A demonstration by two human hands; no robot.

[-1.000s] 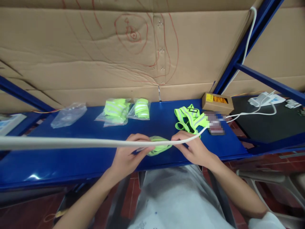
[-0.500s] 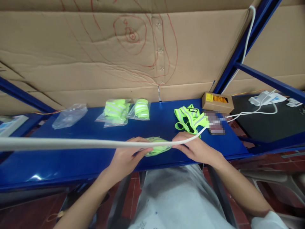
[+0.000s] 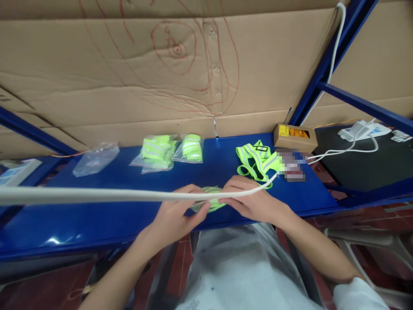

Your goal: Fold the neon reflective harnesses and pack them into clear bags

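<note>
Low over the front part of the blue table (image 3: 135, 215), a rolled neon-yellow reflective strap in a clear plastic bag (image 3: 213, 206) is between my two hands. My left hand (image 3: 180, 211) grips its left end, thumb in front and fingers behind. On the other end, my right hand (image 3: 247, 198) is closed with thumb and fingertips. A white cable (image 3: 97, 194) crosses in front of the view and hides part of the bag and fingers. Beyond my right hand lies a loose neon-yellow reflective strap (image 3: 253, 161) with a black buckle.
Bagged neon straps (image 3: 158, 150) and another single bagged strap (image 3: 192, 148) lie at the back. A crumpled clear bag (image 3: 97, 159) is at the left. A cardboard box (image 3: 295, 137) with orange contents stands at the back right, near a blue frame post (image 3: 335, 64).
My right hand has shifted left along the bagged strap, bringing my hands closer together. The bagged strap has turned slightly and more of it is covered by my fingers.
</note>
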